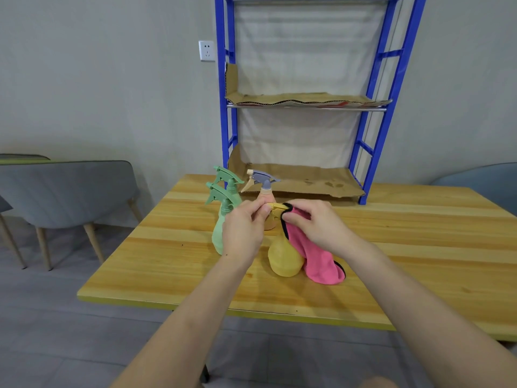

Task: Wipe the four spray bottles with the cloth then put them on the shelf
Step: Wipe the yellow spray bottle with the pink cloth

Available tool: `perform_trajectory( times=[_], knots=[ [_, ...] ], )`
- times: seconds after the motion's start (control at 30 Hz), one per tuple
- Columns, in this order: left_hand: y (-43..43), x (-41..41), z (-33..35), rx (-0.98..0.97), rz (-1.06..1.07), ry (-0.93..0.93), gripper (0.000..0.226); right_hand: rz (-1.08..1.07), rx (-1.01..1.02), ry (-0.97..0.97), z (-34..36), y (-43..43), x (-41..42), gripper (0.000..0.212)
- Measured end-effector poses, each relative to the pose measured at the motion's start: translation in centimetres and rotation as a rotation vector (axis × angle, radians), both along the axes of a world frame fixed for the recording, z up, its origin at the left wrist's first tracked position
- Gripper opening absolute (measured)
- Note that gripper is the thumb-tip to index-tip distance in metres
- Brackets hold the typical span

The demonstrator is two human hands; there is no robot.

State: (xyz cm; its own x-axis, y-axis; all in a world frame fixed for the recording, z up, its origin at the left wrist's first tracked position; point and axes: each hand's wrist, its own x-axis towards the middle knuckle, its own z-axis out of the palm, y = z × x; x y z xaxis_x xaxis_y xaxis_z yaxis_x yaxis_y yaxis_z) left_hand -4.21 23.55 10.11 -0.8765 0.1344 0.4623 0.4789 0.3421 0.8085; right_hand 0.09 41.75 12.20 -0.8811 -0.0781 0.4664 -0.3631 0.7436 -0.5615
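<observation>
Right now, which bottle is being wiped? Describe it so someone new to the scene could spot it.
On the wooden table, in front of the blue shelf, four spray bottles stand clustered. It is the nearest one, the yellow bottle, with a round body. The left hand pinches its spray head while the right hand presses the pink cloth against it. Its neighbours are two green and one peach.

A plain grey-beige wall (112, 79) stood behind, with a white socket (207, 50) fixed to it. The floor (56, 317) was laid with grey tiles. A wooden table (419, 261) with a yellow edge filled the middle of the room. Grey padded chairs (70, 191) on pale wooden legs stood at the left, and part of a blue-grey chair (481, 180) showed at the right. The light was soft and even.
</observation>
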Motion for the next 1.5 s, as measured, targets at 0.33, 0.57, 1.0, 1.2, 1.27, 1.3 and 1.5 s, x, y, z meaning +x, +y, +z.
perform_trajectory(
  times=[0.33, 0.57, 1.0, 1.2, 1.27, 1.3, 1.5],
  knots=[
    [-0.3, -0.2, 0.6, 0.007, -0.032, -0.060, 0.022, 0.015, 0.003, 0.013, -0.2, -0.5, -0.1, 0.021],
    [-0.3, -0.2, 1.0, 0.019, -0.046, -0.088, 0.020, -0.080, -0.128, -0.027, -1.0, 0.0, 0.5, 0.008],
    [0.9, 0.5, 3.4, 0.119, -0.080, -0.223, 0.024, -0.104, -0.254, -0.134, -1.1, 0.7, 4.6, 0.029],
    [2.1, 1.3, 3.0, 0.215, -0.063, -0.257, 0.025, -0.098, -0.469, -0.122, -0.8, 0.8, 6.4, 0.016],
    [2.4, 1.5, 2.9, 0.235, -0.073, -0.264, 0.028, -0.092, -0.558, -0.163, -0.7, 0.8, 6.7, 0.011],
    [2.6, 1.4, 2.7, 0.229, -0.080, -0.267, 0.031, -0.081, -0.572, -0.170, -0.7, 0.7, 6.8, 0.012],
    [3.8, 1.1, 2.2, 0.194, -0.193, -0.305, 0.033, -0.134, -0.591, -0.041, -1.5, 1.4, 6.3, 0.022]
  ],
)
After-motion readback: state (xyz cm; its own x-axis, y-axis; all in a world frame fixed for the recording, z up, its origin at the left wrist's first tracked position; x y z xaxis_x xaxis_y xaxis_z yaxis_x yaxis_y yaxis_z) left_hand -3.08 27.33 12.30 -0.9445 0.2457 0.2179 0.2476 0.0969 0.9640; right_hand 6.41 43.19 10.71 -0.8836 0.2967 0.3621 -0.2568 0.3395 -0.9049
